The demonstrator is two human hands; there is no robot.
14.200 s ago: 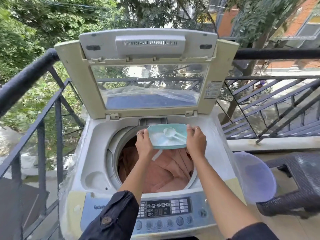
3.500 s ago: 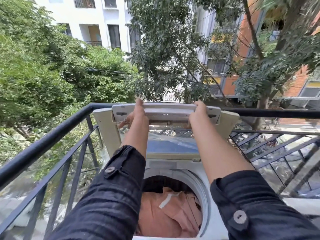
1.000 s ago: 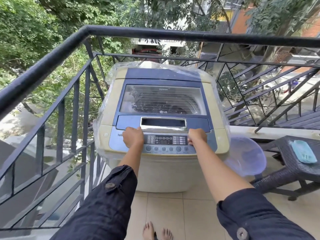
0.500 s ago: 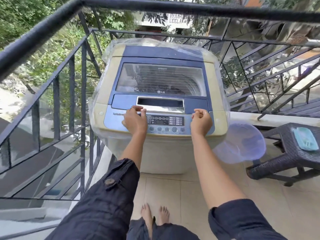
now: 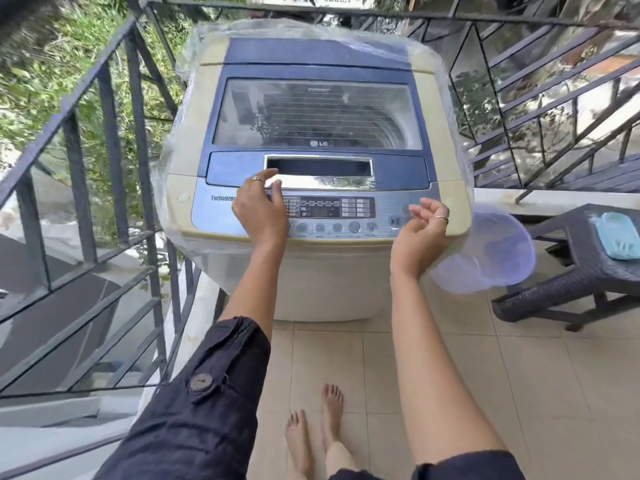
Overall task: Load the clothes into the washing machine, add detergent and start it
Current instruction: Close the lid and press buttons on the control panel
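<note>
Fingers (image 5: 274, 174) of the left hand (image 5: 259, 211) are extended and loosely spread and hold nothing. They lie over the left part of the silver-grey push-button control panel (image 5: 356, 208), with the tips at its rear edge. Fingers (image 5: 427, 203) of the right hand (image 5: 419, 233) are loosely curled, palm up and likewise empty. They are above the right end of the control panel, just beside the start/pause button (image 5: 394, 221); whether they touch it cannot be told.

Behind the control panel, the blue-framed glass lid (image 5: 317, 112) lies flat and closed on the beige top-loading washing machine (image 5: 322, 289), which is wrapped in clear plastic. Reflections on the glass hide the drum, so the clothes cannot be seen.

To the right of the control panel, a translucent lilac plastic basin (image 5: 485, 251) leans against the cabinet. Farther right, a pale teal shallow tray (image 5: 620, 235), presumably the detergent container, rests on a dark woven surface (image 5: 568, 271).

Status, as a judgement: the closed lid and the tray set aside suggest that loading and dosing are finished. Selecting the programme and pressing start appear to remain, since the panel display looks dark as far as can be told.
</note>
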